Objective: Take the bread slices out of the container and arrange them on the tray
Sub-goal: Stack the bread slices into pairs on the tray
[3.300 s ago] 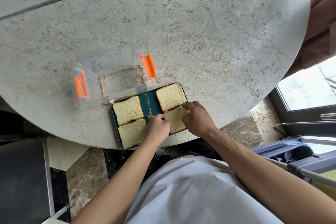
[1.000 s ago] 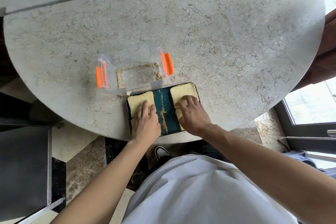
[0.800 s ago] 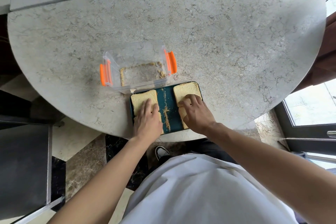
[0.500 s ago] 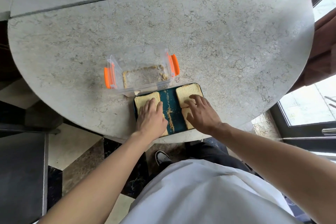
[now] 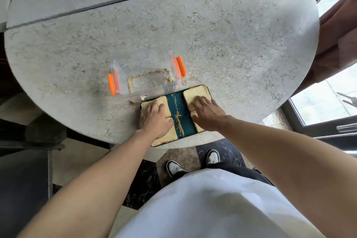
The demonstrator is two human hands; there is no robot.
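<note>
Bread (image 5: 196, 92) lies in two columns on the tray (image 5: 178, 107) at the bench's near edge, directly beneath both hands. Left hand (image 5: 154, 120) and right hand (image 5: 207, 114) rest flat, fingers spread. Container (image 5: 144, 77), behind the tray, holds only crumbs.

Both hands (image 5: 154, 120) now flat (fingers spread) on bread slices (image 5: 196, 92).

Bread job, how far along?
Done: the clear container holds only crumbs, and four bread slices lie on the green tray in two columns with a crumb-strewn strip between.
In hand: the left hand and right hand rest flat on the slices, fingers spread, no grip on anything.
Left: apparently just final nudging, then lifting the hands away.
</note>
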